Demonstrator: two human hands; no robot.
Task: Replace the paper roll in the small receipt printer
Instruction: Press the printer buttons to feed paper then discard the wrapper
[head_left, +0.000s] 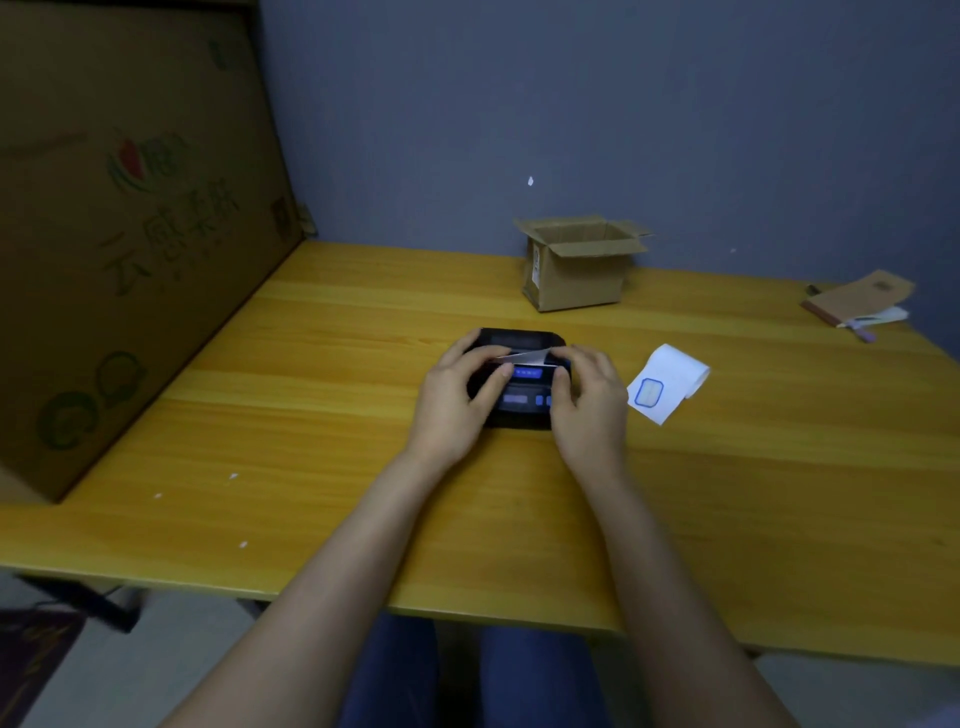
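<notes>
Both hands clamped on the printer at frame centre on the counter: left hand w/ fingers curled round its left side, right hand round its right. Thumbs apparently pinned a paper strip. Loose paper roll lay just right.

Both bare forearms reached forward from six o'clock and converged toward the middle. The left hand lay at about nine o'clock of the meeting point, palm down, fingers curled over the far edge, its thumb angled inward toward three o'clock. The right hand sat opposite at three o'clock, fingers bent and pinched inward, thumb pressing down beside them.
</notes>
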